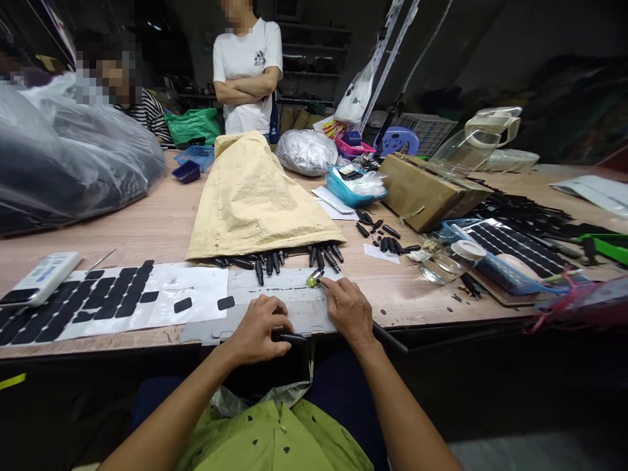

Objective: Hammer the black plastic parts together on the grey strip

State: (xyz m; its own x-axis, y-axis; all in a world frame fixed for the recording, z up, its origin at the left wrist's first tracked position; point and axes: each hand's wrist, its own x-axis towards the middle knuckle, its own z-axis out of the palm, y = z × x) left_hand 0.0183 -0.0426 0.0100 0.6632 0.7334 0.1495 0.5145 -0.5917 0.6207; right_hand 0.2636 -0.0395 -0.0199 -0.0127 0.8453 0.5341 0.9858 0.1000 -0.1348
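Black tube at table edge, left hand gripping it, right hand pinched narrow

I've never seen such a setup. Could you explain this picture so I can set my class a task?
There is no machine: just a person's bare left hand and right hand, seen by a camera worn on the head, looking forward and down. On the pinkish wooden table lie a large yellow paper-like sack with small black tubular pieces at its mouth, and a white sheet bearing rounded black patches. The left hand has a slender black piece between thumb and fingers. The right hand's fingertips are at a small yellow-green object, too small to identify.
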